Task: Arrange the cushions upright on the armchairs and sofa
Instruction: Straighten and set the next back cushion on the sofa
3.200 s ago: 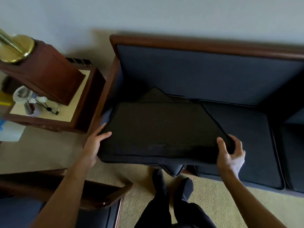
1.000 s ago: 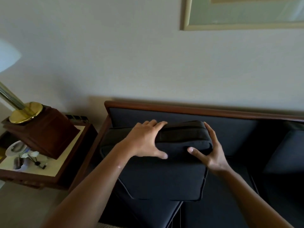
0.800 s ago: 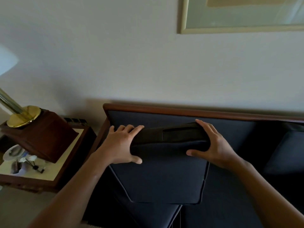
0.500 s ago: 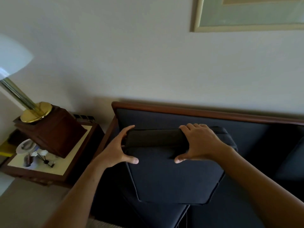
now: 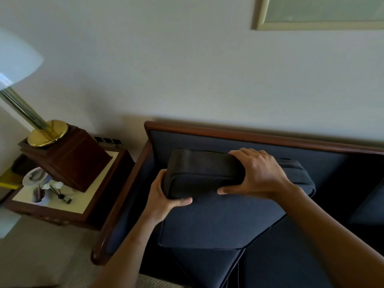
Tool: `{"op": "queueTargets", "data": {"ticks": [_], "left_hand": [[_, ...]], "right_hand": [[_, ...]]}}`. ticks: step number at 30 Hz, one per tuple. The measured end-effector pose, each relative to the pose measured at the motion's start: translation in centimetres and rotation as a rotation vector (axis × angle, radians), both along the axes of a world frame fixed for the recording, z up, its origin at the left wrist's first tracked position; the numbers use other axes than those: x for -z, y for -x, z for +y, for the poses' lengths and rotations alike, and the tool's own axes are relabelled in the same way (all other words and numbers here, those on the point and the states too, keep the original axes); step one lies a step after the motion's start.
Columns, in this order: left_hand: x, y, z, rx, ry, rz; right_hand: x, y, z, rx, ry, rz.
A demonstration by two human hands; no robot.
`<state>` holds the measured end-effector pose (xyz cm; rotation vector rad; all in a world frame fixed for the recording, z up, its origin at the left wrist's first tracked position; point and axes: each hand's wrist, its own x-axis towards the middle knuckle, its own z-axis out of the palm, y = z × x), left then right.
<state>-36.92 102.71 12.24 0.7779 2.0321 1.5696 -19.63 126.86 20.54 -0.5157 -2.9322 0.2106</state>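
While both hands grip its top edge, the dark navy cushion point(image 5: 218, 221) stands upright on the sofa point(image 5: 259, 146), leaning back toward the padded backrest at the sofa's left end, just beside the wooden armrest point(image 5: 122, 196). Its bottom edge sits on the seat cushion point(image 5: 199, 265); the bottom right corner is cut at an angle.

Left hand point(image 5: 164, 196): comes in from bottom centre, forearm angled up & to the right, wrist roughly straight. Palm is cupped against the cushion's upper left corner, thumb point(image 5: 182, 201) pressed flat across the front face, pointing right. The other fingers wrap round the corner's far side, mostly hidden, so it's clenched on the cushion.

Right hand point(image 5: 259, 173): arm crosses in from the bottom right, forearm long & diagonal, wrist bent slightly down. Palm lies over the top edge near the middle, fingers point(image 5: 247, 152) curled over the back side, thumb point(image 5: 230, 190) stretched left along the front face below the seam. Also clamped on the cushion.

Hands are near each other, w/ a short stretch of top edge between them; the right part of the top edge is bare.

Left of the sofa: wooden side table point(image 5: 68, 208) w/ a brass-based lamp point(image 5: 47, 133) on a wooden block & some small clutter, too small to tell. A picture frame point(image 5: 261, 15) hangs on the wall above.
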Motion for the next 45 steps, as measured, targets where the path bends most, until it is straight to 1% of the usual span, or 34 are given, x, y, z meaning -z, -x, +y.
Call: {"op": "queueTargets", "data": {"ticks": [2,4,6,8,11,13,14,16,18,20,22,23,25,27,30,33,35,38,41,42,43,45], "left_hand": [[-3.0,1.2,0.3,0.058,0.016,0.128],[-6.5,2.0,0.8,0.111,0.085,0.247],[-9.2,2.4,1.7,0.151,0.222,0.347],[-10.3,2.1,3.3,0.199,0.363,0.486],[-8.0,0.7,6.2,0.301,0.542,0.737],[-4.0,-0.7,7.5,0.365,0.684,0.811],[-1.9,-1.5,7.8,0.396,0.748,0.824],[1.4,-3.1,7.9,0.432,0.792,0.85],[3.2,-3.9,7.4,0.42,0.767,0.909],[4.2,-4.0,6.2,0.385,0.724,1.009],[5.1,-3.5,4.3,0.333,0.64,1.106],[5.4,-3.0,3.1,0.307,0.617,1.136],[6.0,-1.9,0.3,0.243,0.651,1.138],[6.3,-0.5,-3.2,0.132,0.739,1.085],[6.4,2.5,-8.5,-0.12,0.843,0.997],[6.6,5.4,-12.2,-0.365,0.849,0.825],[6.6,6.8,-13.7,-0.497,0.733,0.637],[6.7,8.4,-14.9,-0.639,0.405,0.237],[7.4,9.4,-15.2,-0.663,0.033,-0.209],[7.7,9.7,-15.0,-0.669,-0.059,-0.311],[7.8,9.9,-14.7,-0.679,-0.122,-0.367],[7.8,10.8,-13.7,-0.699,-0.178,-0.374]], "right_hand": [[0.1,-0.7,0.6,0.034,0.107,0.138],[0.9,-1.5,1.1,0.057,0.237,0.292],[2.5,-2.2,1.1,0.081,0.386,0.394],[5.3,-2.5,0.7,0.12,0.562,0.447],[10.0,-2.2,-1.0,0.187,0.921,0.487],[12.5,-2.2,-2.3,0.251,1.105,0.472],[13.5,-2.4,-2.8,0.292,1.159,0.456],[15.2,-3.0,-3.4,0.374,1.197,0.438],[15.9,-3.3,-3.7,0.456,1.182,0.45],[16.1,-2.6,-4.0,0.517,1.176,0.499],[16.1,-1.3,-4.4,0.545,1.152,0.572],[16.1,-0.6,-4.5,0.555,1.133,0.607],[16.2,0.6,-4.5,0.585,1.126,0.659],[16.5,1.3,-4.1,0.604,1.1,0.69],[16.9,1.7,-3.4,0.634,1.046,0.713],[17.1,2.5,-3.6,0.666,1.01,0.73],[17.0,3.3,-4.0,0.692,0.999,0.772],[17.4,3.7,-4.3,0.705,1.012,0.859],[17.9,3.9,-3.8,0.721,1.084,0.935],[18.0,4.0,-3.8,0.738,1.098,0.964],[18.1,4.3,-3.8,0.758,1.102,0.999],[18.0,4.8,-3.9,0.812,1.079,1.069]]}}
